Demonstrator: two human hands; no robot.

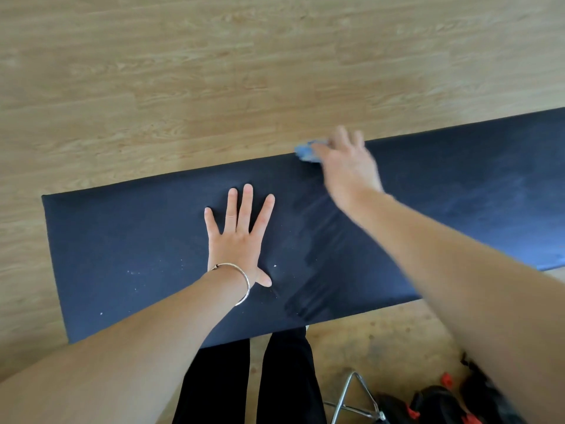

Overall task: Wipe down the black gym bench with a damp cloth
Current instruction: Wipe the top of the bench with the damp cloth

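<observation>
I see my left hand point(241, 237) spread wide, palm flat on the black bench point(122, 240), fingers straight and fanned toward the far edge, holding nothing. A thin metal bracelet point(241, 283) sits at that wrist, and the forearm runs in from the lower left. Pale specks dot the pad around it. Just right of the thumb, wet streaks point(315, 255) cross the bench. Further right, my right hand point(348, 166) rests on a blue cloth point(307, 151) at the bench's far edge, arm stretched long from the lower right. It is blurred, so I cannot tell whether the fingers grip the cloth or press it.
</observation>
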